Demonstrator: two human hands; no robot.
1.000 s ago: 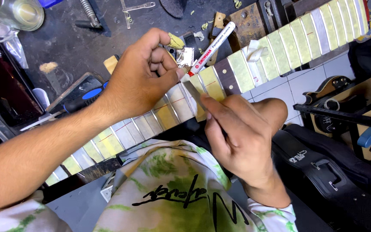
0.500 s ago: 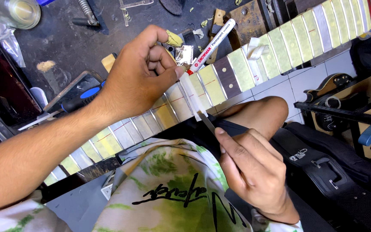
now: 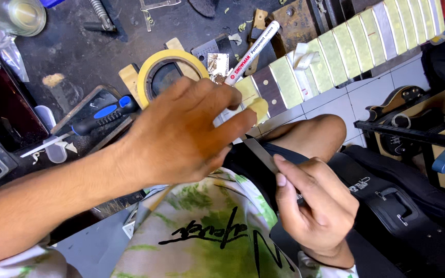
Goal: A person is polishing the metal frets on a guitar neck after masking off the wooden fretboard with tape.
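At the far left, toward ten o'clock, a clear glass jar (image 3: 19, 15) stands on the dark bench (image 3: 78, 56), and a metal spring (image 3: 100, 14) lies at about eleven o'clock. Lower on the bench, at nine o'clock from the middle, a screwdriver with a blue and black handle (image 3: 104, 116) lies tilted, its shaft pointing down to the left. Just right of it a roll of yellow masking tape (image 3: 153, 64) rests flat on the bench, partly covered by the left hand (image 3: 181, 136). That hand reaches across from the lower left with its fingers spread and stretched forward, and a small piece of yellow tape (image 3: 258, 108) sticks at its fingertips, over the taped guitar neck (image 3: 346, 51). The neck runs from the middle up toward two o'clock, its fretboard masked with pale yellow-green strips, one dark fret space bare. A white marker pen (image 3: 251, 51) lies slanted on it at twelve o'clock. At five o'clock, over the lap, the right hand (image 3: 312, 211) is curled, thumb and fingers pinching a thin flat metal blade (image 3: 261, 154) that points up toward the left hand. Farther right, a black guitar case (image 3: 387, 206) lies on the white tiled floor (image 3: 372, 95).
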